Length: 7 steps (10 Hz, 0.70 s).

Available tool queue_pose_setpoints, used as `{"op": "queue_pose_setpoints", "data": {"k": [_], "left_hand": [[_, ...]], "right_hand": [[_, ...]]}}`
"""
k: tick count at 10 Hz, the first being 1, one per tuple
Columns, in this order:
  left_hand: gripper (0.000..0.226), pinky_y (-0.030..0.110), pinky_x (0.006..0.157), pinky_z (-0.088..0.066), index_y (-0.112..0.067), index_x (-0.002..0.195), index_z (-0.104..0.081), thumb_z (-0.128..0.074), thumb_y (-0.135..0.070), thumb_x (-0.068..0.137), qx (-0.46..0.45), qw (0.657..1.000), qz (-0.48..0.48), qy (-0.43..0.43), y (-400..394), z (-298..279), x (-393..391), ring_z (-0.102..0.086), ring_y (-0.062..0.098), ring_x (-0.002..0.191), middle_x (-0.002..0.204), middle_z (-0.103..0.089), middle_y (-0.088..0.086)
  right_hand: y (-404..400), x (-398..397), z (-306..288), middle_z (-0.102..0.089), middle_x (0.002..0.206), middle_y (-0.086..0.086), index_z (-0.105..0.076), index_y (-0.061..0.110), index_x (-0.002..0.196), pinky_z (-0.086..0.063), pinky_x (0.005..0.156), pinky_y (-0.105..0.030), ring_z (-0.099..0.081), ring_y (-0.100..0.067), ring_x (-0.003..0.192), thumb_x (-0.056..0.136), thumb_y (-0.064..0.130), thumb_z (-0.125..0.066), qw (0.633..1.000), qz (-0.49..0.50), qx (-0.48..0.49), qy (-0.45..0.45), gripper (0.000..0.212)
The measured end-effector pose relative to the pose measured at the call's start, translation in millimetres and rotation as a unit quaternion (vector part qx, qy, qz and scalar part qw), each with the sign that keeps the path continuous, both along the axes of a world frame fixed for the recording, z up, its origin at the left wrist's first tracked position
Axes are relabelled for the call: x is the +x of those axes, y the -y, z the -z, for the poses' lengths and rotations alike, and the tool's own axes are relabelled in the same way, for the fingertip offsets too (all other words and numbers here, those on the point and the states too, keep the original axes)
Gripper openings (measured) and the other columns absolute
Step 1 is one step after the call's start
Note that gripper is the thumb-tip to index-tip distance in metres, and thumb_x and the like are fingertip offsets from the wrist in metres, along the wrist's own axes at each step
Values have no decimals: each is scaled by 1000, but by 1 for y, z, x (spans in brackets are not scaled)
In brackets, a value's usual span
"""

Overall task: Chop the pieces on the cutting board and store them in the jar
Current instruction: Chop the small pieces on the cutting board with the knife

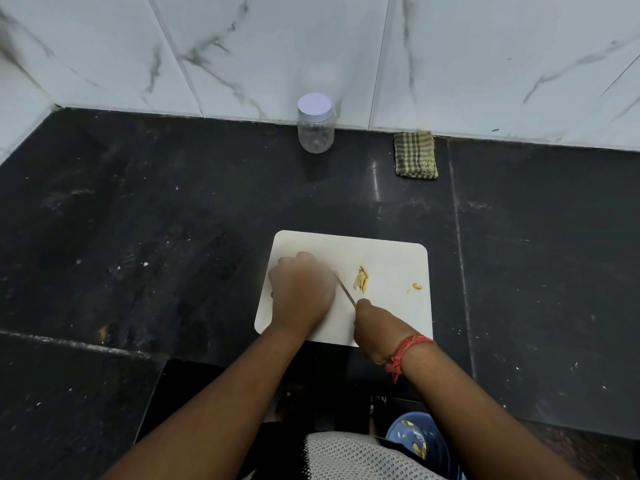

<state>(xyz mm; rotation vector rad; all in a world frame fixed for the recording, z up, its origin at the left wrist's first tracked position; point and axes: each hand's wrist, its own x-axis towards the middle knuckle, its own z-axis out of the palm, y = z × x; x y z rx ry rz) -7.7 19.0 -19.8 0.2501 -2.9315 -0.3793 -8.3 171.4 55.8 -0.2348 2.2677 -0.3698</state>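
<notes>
Here, the right hand grips a knife, blade angled toward the curled left hand, which probably pins a hidden piece. Cut pieces lie aside on the cutting board. The lidded jar waits well beyond on the table.

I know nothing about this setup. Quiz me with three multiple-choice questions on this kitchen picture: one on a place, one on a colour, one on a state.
1. Where does the jar stand?
A) on the cutting board
B) against the back wall
C) in the blue bowl

2. What colour is the cutting board?
A) white
B) green
C) red

3. Is the jar's lid on?
A) on
B) off, beside it
C) off, on the cloth

Answers: 1 B, it stands on the counter by the wall tiles; 2 A, the board looks plain white; 3 A, the pale lid caps the jar.
</notes>
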Motion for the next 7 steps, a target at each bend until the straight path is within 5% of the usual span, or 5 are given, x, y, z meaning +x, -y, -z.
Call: {"op": "queue_pose_setpoints", "data": {"k": [2, 4, 7], "left_hand": [[19, 42, 86, -37, -32, 99, -71, -68, -44, 84, 2, 1000, -3, 1, 0, 0, 1, -46, 22, 102, 109, -55, -6], [20, 42, 87, -38, -32, 101, -70, -67, -43, 85, 5, 1000, -1, 6, -1, -1, 2, -46, 22, 103, 110, -55, -7], [21, 41, 90, -36, -34, 103, -69, -63, -45, 87, -5, 1000, 2, 14, -1, -2, 3, -44, 21, 105, 113, -53, -8]], "right_hand": [[-4, 6, 5, -58, 115, -18, -33, 15, 106, -35, 53, -23, -61, -35, 106, 98, 9, -43, 1000, -15, 8, -15, 15], [-11, 15, 10, -39, 68, -2, -39, 0, 117, -31, 50, -27, -39, -12, 55, 91, -6, -40, 995, -66, 22, -75, 27], [-30, 34, 12, -62, 100, -16, -37, 10, 104, -40, 70, -30, -49, -25, 74, 91, -1, -38, 998, -34, -5, -60, 17]]}}
